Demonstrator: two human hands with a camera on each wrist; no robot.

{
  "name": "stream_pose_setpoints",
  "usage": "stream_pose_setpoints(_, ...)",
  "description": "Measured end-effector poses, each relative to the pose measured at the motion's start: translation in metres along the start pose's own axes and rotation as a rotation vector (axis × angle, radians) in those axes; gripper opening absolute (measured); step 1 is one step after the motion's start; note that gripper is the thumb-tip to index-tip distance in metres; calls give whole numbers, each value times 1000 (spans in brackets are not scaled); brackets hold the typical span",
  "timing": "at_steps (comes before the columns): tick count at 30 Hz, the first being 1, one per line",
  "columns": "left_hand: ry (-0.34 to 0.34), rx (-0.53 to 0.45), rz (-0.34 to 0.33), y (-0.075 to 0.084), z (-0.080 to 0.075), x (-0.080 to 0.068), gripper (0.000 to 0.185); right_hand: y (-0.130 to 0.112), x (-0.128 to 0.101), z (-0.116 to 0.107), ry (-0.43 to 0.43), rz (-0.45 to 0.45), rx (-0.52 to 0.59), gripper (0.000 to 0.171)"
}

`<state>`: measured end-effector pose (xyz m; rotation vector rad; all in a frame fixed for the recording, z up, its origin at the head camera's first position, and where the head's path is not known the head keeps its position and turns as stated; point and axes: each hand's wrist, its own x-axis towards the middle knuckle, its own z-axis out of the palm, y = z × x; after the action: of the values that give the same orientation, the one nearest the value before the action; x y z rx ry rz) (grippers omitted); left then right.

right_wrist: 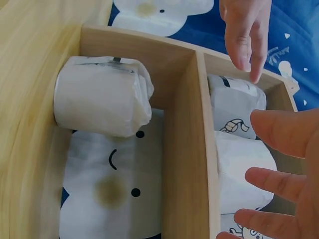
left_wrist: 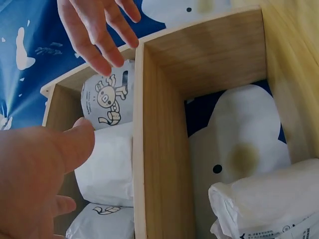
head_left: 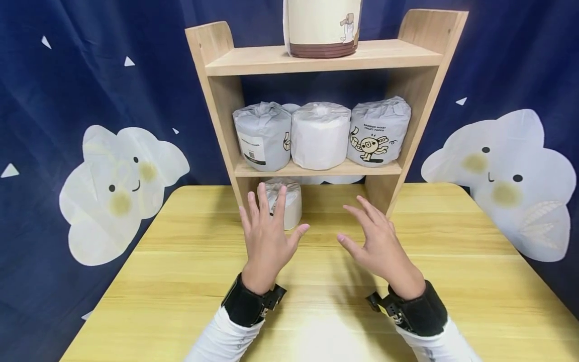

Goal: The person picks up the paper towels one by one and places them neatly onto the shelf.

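Left hand hovers open before a white wrapped toilet roll, upright.

The left hand partly hides the bottom roll; the top-shelf pack is cropped.

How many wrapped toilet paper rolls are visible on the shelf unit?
4: left roll, middle roll and right roll on the middle shelf, one bottom roll on the table below. More may be hidden behind.
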<state>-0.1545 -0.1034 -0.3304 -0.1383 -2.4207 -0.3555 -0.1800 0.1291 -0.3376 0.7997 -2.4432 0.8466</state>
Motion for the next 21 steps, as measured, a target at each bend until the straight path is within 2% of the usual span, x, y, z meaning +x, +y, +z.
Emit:
stream_pose_setpoints(8, -11, -15, -15, 6, 3, 0, 90, 1, 2, 10, 58, -37, 6, 62)
stream_pose_setpoints(11, -68, 26, 3, 9, 4, -1, 90, 2, 6, 15, 68, -61, 10, 65)
stream_pose_setpoints(17, -239, 94, 14, 13, 3, -7, 92, 6, 13, 33, 60, -104, 12, 69)
stream_pose_setpoints(21, -279, 84, 7, 12, 1, -10, 95, 10, 24, 49, 62, -168, 18, 72)
